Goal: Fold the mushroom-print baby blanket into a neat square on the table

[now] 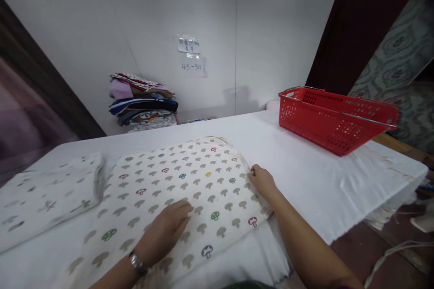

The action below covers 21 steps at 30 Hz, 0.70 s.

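Hands, two, both on one cloth.

1. Left hand (166,230), lower centre of the frame. It lies palm down on the mushroom-print cloth (190,180), fingers stretched out and held close together, flat on the fabric. We note one metal wristband (137,262) at the wrist.

2. Right hand (262,181), right of centre. It sits at the cloth's right-hand edge with the fingers bent down onto the hem. We cannot tell whether they pinch the fabric or only press it.

Cloths, two.

3. The mushroom-print cloth, one. It is folded to a rounded rectangle and lies flat across the middle and lower left of the frame. The print is grey mushrooms with a few in red, green, blue, yellow and purple.

4. Folded pale cloth (44,198), one, at the left edge of the frame. It lies just beside the mushroom-print cloth and carries a faint grey print that is too blurred for us to read.

Surroundings.

5. Table (305,167), one, under a white cover. It bears everything listed here.

6. Red basket (335,117), one, upper right. It is perforated plastic with metal handles laid down on the rim, and stands well apart from both hands.

7. Stack of folded garments (142,101), one, upper left of centre against the wall. We cannot count its layers with certainty.

8. Paper notes (190,54), two, stuck on the wall above centre. The lower one reads 45-50.

Nothing lies between the hands and the cloth.
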Available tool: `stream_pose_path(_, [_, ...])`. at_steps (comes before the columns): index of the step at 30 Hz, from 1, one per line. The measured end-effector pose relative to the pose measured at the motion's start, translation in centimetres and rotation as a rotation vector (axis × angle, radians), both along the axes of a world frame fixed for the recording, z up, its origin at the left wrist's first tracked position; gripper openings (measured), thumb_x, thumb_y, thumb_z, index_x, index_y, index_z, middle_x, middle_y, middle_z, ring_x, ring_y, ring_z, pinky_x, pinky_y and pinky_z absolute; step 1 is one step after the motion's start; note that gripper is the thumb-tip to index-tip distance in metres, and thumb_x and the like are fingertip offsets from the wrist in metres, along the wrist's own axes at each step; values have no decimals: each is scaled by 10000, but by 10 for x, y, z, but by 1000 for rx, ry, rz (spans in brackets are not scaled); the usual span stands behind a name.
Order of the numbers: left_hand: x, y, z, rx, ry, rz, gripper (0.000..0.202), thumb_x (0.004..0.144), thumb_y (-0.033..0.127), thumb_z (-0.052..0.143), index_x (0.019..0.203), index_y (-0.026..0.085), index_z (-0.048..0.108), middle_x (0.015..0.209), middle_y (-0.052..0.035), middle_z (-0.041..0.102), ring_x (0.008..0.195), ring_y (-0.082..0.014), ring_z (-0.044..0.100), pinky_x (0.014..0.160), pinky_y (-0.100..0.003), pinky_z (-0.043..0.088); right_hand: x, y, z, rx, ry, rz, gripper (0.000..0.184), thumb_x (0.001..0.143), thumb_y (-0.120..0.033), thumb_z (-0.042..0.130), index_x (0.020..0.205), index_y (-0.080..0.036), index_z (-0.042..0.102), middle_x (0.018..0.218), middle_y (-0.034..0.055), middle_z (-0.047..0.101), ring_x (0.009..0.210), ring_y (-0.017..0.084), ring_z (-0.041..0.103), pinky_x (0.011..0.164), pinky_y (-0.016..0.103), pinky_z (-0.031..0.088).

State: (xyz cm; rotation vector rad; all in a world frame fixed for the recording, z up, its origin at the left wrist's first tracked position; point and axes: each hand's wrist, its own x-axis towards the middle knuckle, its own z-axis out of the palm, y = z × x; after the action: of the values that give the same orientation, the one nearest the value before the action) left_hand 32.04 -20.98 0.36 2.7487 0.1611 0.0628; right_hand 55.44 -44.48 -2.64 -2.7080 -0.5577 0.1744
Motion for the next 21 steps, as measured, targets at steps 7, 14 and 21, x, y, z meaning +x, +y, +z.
stream_pose_path(7, [-101, 53, -30, 196, -69, 499, 415, 755, 436, 417, 1081, 241, 584, 1247, -65, 529, 1142, -263, 481, 1012, -395, 357, -24, -9, 5, -169, 0, 84, 467, 873, -379, 357, 1289, -167, 346, 964, 127, 635, 863, 244, 591, 669, 303, 356])
stream_pose_path(14, [-153, 50, -32, 253, 29, 861, 532, 802, 483, 332, 1205, 172, 490, 1335, -117, 427, 1194, -269, 428, 973, -409, 372, -41, -25, -9, -203, 41, 70, 577, 889, -434, 213, 1386, -141, 215, 1014, 156, 633, 895, 285, 602, 729, 376, 407])
stream_pose_path(21, [-164, 49, -20, 113, 106, 1061, 542, 840, 492, 246, 1241, 168, 414, 1206, -106, 535, 1038, -247, 555, 842, -366, 433, -33, -38, -35, -82, 81, 14, 661, 823, -583, 240, 1340, -180, 328, 927, 139, 656, 858, 320, 612, 771, 440, 423])
